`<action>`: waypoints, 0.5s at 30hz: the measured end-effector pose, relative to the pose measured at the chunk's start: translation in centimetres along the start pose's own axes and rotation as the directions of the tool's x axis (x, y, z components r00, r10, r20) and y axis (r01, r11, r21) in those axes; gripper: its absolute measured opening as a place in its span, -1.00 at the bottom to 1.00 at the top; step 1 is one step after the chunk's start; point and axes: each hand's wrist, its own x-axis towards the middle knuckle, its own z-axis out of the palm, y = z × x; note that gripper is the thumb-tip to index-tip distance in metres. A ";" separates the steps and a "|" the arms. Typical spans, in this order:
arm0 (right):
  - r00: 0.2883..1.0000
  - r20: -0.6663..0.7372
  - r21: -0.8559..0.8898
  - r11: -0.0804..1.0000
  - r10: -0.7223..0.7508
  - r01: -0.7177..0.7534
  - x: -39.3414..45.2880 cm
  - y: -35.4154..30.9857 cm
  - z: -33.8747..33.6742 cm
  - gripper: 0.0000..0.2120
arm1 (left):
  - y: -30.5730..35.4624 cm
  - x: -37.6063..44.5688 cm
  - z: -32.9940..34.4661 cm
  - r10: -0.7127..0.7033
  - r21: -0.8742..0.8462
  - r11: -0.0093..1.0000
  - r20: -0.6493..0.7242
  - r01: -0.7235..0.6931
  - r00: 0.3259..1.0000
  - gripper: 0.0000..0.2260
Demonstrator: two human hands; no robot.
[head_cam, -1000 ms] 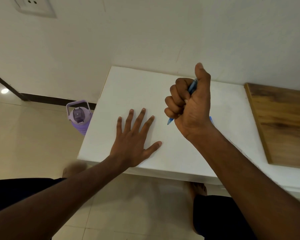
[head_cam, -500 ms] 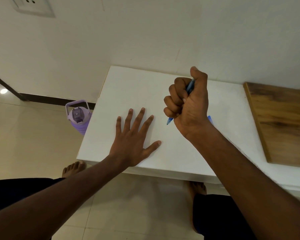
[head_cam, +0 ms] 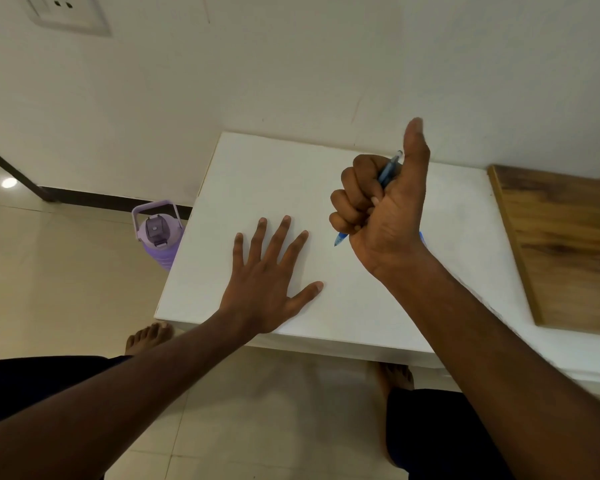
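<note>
Blue pen (head_cam: pixel 386 172) in fist of right grip (head_cam: pixel 378 213): four fingers curled round barrel, thumb stuck straight up. Pen tip points down-left over white table (head_cam: pixel 274 174); contact with surface unclear. Left grip (head_cam: pixel 264 289) holds nothing, lies flat on table, fingers spread, just left of pen tip. Wooden board (head_cam: pixel 568 244) lies at table's right end. Purple bottle (head_cam: pixel 156 233) stands on floor beside table's left edge.

Your right hand (head_cam: pixel 381 211) hides the middle of the blue pen (head_cam: pixel 388 170). The wooden board (head_cam: pixel 568 244) runs off the right edge; the table (head_cam: pixel 274 174) covers part of the purple bottle (head_cam: pixel 155 233).
</note>
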 end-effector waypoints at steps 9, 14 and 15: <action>1.000 -0.015 0.027 0.999 0.020 -0.020 0.0 -0.1 0.3 -0.34 | -0.2 -0.1 0.0 -0.005 0.007 1.000 0.007 0.005 1.000 -0.16; 0.999 -0.023 0.062 0.998 0.035 -0.033 0.1 -0.1 0.2 -0.37 | -0.3 0.0 0.1 -0.005 0.008 1.000 -0.002 0.005 1.000 -0.17; 0.999 -0.029 0.062 0.997 0.040 -0.038 0.1 -0.1 0.3 -0.38 | -0.3 0.0 0.2 -0.005 0.007 1.000 -0.004 0.005 1.000 -0.17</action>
